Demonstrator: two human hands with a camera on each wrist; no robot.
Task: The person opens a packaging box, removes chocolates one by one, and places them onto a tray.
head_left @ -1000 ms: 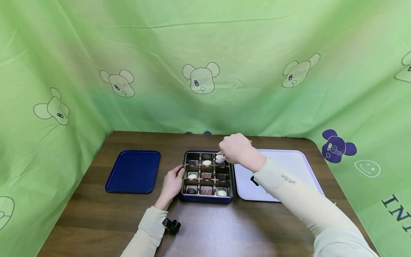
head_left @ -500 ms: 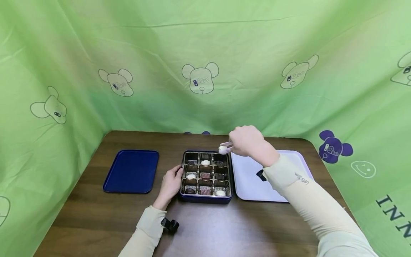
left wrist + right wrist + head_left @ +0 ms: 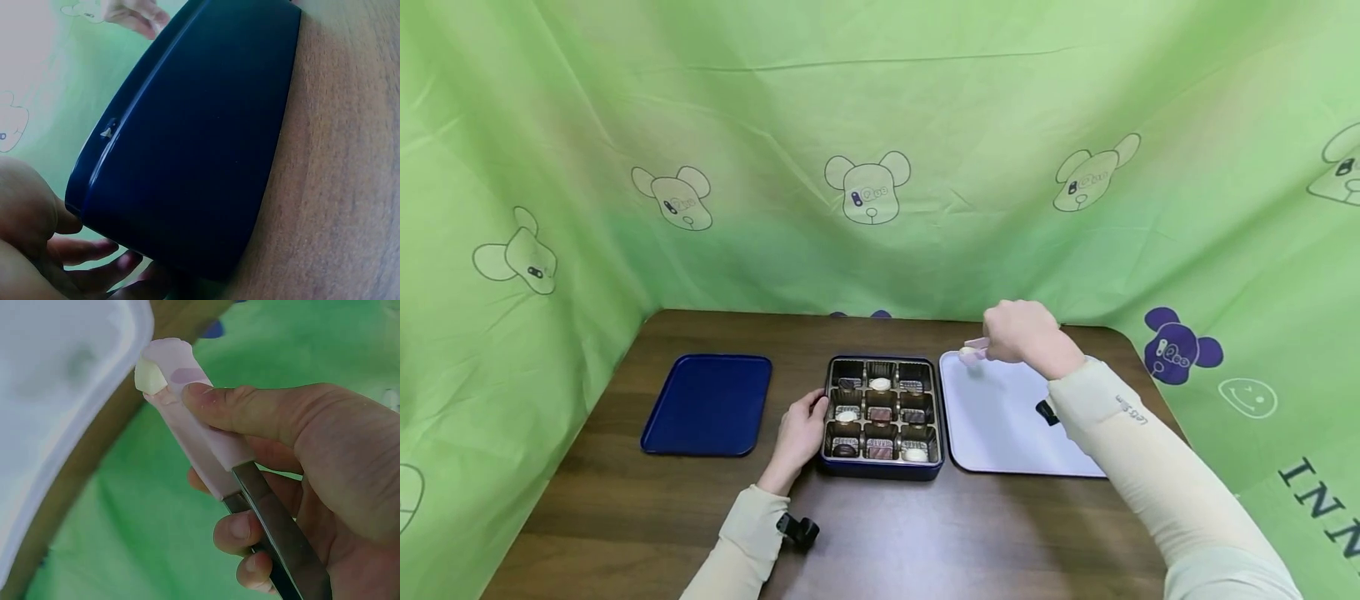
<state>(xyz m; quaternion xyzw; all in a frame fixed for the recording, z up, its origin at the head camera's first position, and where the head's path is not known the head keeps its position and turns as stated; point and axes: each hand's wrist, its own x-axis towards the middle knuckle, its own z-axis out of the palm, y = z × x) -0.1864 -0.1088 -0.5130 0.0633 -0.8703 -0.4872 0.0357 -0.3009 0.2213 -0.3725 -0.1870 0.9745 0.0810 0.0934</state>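
Note:
My right hand (image 3: pixel 1018 327) grips tongs (image 3: pixel 215 447) with pale pink ends and metal handles, thumb pressing one arm. Between the tong tips sits a small white chocolate (image 3: pixel 150 378). The tongs overlap the far left corner of the white tray (image 3: pixel 1011 417) in the head view. At centre stands a dark blue chocolate box (image 3: pixel 880 471), its gold-edged insert split into compartments with white, brown and dark chocolates. My left hand (image 3: pixel 800 429) holds the box by its left side, thumb at the rim and bent fingers against the wall, as the left wrist view shows.
A flat dark blue lid-like panel (image 3: pixel 707 404) with a raised rim lies on the brown wooden table (image 3: pixel 880 533), left of the box. Behind the table hangs a green curtain (image 3: pixel 955 258) with bear heads printed on it.
My right hand has lifted the white chocolate from the box's far right compartment with the tongs and carried it rightward to the white tray. The left hand stays at the box.

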